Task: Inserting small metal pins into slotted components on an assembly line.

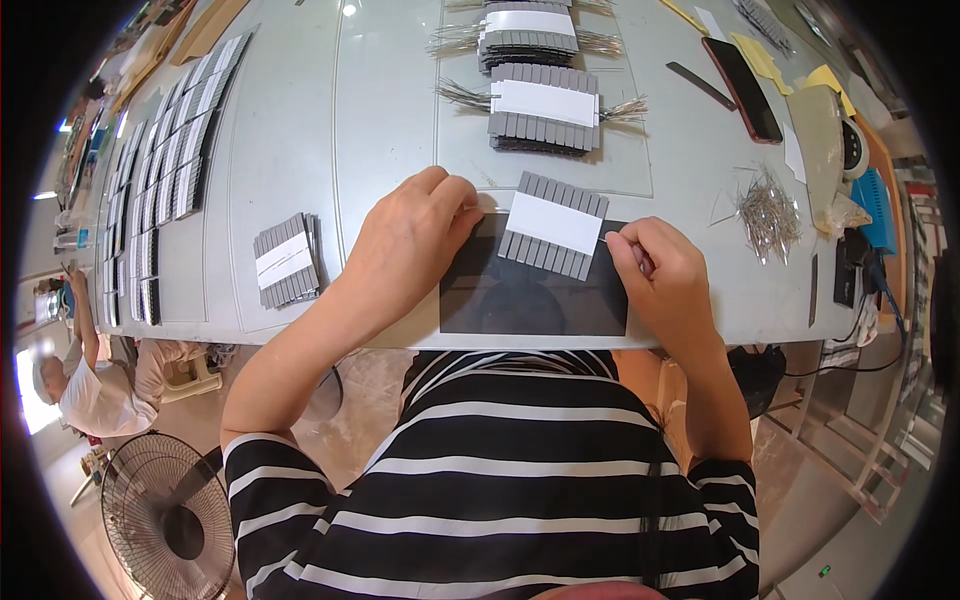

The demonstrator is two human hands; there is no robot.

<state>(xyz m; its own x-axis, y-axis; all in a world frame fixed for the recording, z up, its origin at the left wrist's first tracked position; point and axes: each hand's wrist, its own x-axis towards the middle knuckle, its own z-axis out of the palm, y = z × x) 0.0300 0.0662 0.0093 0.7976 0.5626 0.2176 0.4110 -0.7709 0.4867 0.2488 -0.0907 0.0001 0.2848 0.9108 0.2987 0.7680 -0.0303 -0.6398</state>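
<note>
A piece of grey strips held side by side by a white band [553, 222] lies tilted over a black mat [530, 305] at the table's front edge. To its right, my right hand [662, 268] is closed in a pinch, with a short thin wire showing at the fingertips beside the piece's edge. My left hand [425, 222] is closed with curled fingers, just left of the piece; what its fingertips hold is hidden. Farther off stands a stack of similar banded pieces [545, 103], with bunches of thin wires sticking out on both sides.
A small stack of banded strips [285, 260] lies left of my forearm, and rows of them [185, 150] fill the far left. A pile of thin metal wires [768, 215] is at the right, below a phone [742, 90]. A fan [165, 500] stands on the floor near a seated person [100, 385].
</note>
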